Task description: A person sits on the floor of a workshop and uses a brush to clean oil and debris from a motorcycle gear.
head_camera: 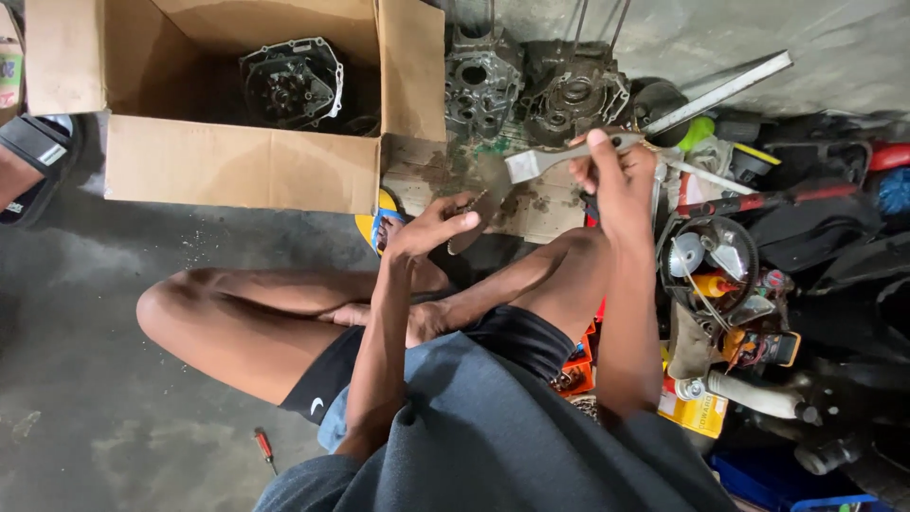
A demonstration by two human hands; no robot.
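**Seated person brushing a small metal part over a concrete floor**

While the person sits on the concrete floor (85, 379) with knees drawn up, the right hand (621, 175) is closed around the handle of a paintbrush (531, 163), thumb on top, with the dark bristles pointing left and downward. These bristles meet a small metal part (471, 201), which is pinched between the thumb and fingers of the left hand (431, 228); the part is too small and dark to identify further. Both hands are raised above the shins, in front of a stained sheet of cardboard (540, 213) lying flat on the floor. Beyond this sheet stand two grey engine crankcase halves (531, 85), side by side. An open cardboard box (237, 166) at upper left contains a further engine casing (289, 83). To the person's right lies a crowded heap of tools and parts, including a long flat metal bar (730, 87) and a yellow can (697, 410). A red-handled screwdriver (264, 446) lies alone on the floor near the left thigh. A black sandal (38, 156) on another person's foot shows at the left edge.
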